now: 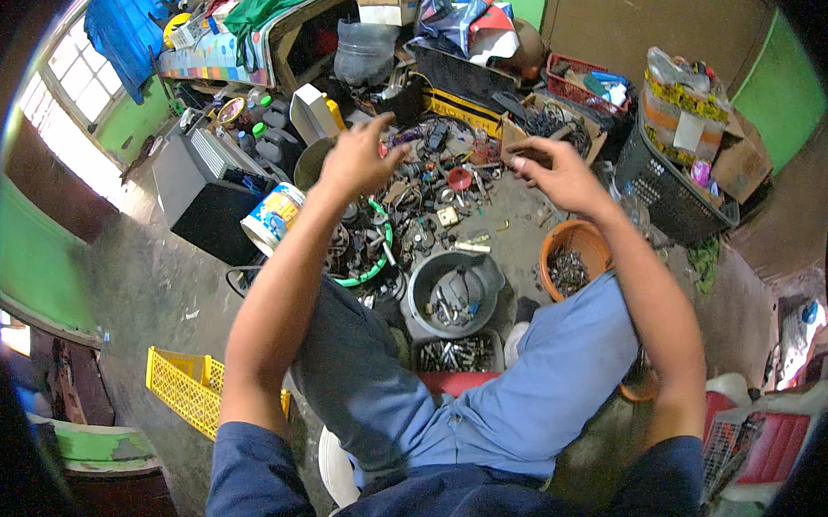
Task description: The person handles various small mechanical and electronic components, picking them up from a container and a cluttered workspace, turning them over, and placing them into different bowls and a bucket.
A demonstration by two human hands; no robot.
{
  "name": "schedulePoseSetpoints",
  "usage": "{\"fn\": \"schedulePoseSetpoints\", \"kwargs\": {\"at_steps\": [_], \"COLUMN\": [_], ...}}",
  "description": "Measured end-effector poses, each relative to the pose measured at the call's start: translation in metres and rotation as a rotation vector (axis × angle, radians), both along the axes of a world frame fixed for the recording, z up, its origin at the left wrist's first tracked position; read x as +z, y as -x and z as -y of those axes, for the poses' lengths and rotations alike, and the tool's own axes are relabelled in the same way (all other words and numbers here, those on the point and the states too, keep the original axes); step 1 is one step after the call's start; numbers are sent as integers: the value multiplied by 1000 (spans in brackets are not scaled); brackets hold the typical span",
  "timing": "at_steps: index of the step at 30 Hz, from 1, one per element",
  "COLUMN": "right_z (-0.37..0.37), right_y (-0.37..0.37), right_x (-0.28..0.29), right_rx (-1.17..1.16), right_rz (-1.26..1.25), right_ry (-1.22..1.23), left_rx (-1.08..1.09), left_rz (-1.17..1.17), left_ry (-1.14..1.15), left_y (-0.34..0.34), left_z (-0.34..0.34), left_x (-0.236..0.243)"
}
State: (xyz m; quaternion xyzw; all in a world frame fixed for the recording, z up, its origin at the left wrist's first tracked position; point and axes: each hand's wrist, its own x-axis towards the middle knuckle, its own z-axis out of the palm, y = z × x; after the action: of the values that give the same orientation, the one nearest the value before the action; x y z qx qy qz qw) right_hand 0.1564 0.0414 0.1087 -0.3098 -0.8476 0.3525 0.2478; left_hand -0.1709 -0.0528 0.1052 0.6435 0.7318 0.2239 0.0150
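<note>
Right now both of my hands are raised over the heap of scrap parts (425,191) spread on the floor in front of my knees. My left hand (356,156) is loose, fingers spread and curled a little, with nothing in it that I can see. My right hand (554,168) is pinched around a thin dark rod-like piece (527,150) that pokes out toward the left from between thumb and fingers; it is too small for me to tell what it is.

As for how far the sorting seems to have got: the grey tub (452,294) between my legs already has some metal pieces and a cap-like grey thing in it, the orange bowl (573,259) by my right knee holds a dark layer of small bits, and a low tray (456,353) close to my lap is lined with bolt-like parts. So a fair amount appears to be put away. Still, I judge most is left, as the pile on the floor is thick and tangled, with a green hose loop (373,262) lying through it and a white and blue tin (271,217) at its left edge
</note>
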Motion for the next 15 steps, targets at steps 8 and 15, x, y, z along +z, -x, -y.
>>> {"fn": "schedulePoseSetpoints", "kwargs": {"at_steps": [8,15], "right_z": [3,-75], "right_y": [-54,0], "right_x": [37,-11], "right_rx": [-40,-35], "right_rz": [24,150], "right_ry": [-46,208], "left_rx": [-22,-93], "left_rz": [-187,-225], "left_ry": [-65,33], "left_y": [-3,28], "left_z": [45,-20], "left_x": [39,-18]}}
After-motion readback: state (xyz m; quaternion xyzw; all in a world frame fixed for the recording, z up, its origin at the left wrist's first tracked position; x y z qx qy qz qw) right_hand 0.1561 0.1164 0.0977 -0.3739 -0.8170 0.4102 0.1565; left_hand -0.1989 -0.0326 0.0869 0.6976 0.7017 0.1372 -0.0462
